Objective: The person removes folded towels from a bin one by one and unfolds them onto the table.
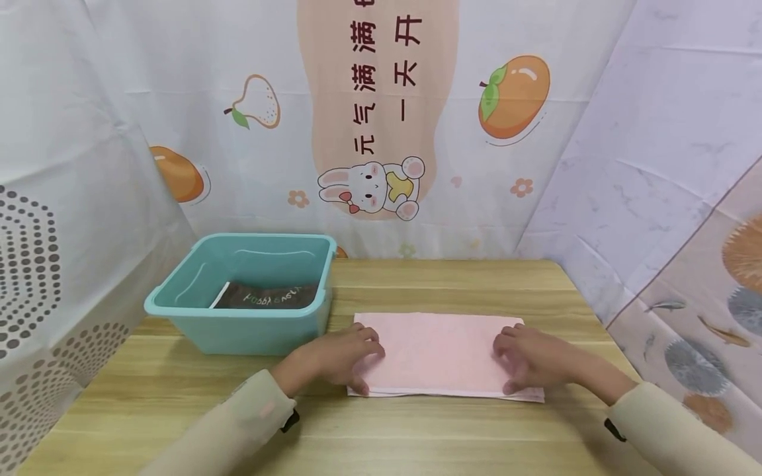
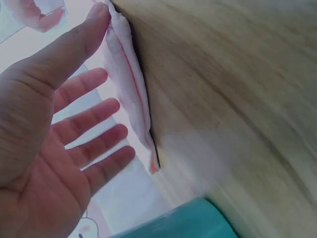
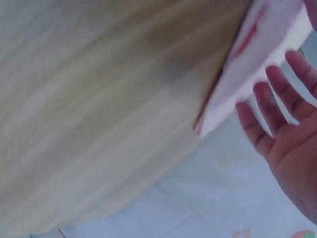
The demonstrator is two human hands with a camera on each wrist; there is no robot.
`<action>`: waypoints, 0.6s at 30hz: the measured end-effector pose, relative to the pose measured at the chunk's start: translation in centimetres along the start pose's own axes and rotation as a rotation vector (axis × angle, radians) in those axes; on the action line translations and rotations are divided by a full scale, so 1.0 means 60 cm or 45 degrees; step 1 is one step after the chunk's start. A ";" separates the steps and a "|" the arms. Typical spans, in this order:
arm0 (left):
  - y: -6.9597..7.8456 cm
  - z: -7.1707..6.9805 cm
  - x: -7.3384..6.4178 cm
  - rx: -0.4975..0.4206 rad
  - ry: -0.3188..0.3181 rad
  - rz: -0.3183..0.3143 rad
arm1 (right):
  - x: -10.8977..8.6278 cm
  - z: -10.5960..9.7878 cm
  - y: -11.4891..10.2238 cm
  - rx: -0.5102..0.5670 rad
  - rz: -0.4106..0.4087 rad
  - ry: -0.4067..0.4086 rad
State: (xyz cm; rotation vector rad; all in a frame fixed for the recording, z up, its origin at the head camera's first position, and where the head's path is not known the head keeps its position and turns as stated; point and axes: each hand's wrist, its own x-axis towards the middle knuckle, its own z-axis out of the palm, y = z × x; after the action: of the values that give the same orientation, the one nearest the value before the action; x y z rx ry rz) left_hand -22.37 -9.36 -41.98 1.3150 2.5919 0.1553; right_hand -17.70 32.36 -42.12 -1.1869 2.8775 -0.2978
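A folded pink towel (image 1: pixel 440 354) lies flat as a long rectangle on the wooden table, its lower layers showing along the near edge. My left hand (image 1: pixel 344 356) is over its left end, the fingers loosely bent. In the left wrist view, the thumb is right at the folded edge of the towel (image 2: pixel 128 79) and the other fingers are spread apart. Over the right end is my right hand (image 1: pixel 532 357), fingers relaxed and separated. The right wrist view shows those fingertips (image 3: pixel 261 89) beside the end of the towel (image 3: pixel 230 94). Neither hand grips the cloth.
A teal plastic bin (image 1: pixel 244 330) stands on the table left of the towel. Inside lies a dark item (image 1: pixel 262 297) with pale lettering. Behind the wooden table (image 1: pixel 428 436) hangs a printed curtain (image 1: pixel 476 198), and more patterned sheets hang at both sides.
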 end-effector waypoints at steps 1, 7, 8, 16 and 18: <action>0.000 0.000 -0.001 0.005 0.018 0.022 | -0.002 -0.003 0.001 0.031 -0.006 -0.006; -0.003 0.002 -0.007 0.062 0.059 0.179 | -0.023 -0.020 0.009 0.259 -0.016 -0.098; -0.004 0.003 -0.008 0.060 0.056 0.195 | -0.027 -0.020 0.010 0.287 -0.030 -0.104; -0.008 0.001 -0.021 0.018 0.039 0.258 | -0.043 -0.013 0.025 0.402 -0.132 -0.111; -0.009 0.000 -0.023 0.014 0.035 0.267 | -0.046 -0.014 0.027 0.387 -0.135 -0.115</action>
State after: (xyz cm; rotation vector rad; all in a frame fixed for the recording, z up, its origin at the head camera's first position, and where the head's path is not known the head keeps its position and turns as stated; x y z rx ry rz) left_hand -22.04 -10.79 -41.86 1.5983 2.4748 0.1959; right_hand -16.94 35.56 -41.75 -1.2582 2.5777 -0.6394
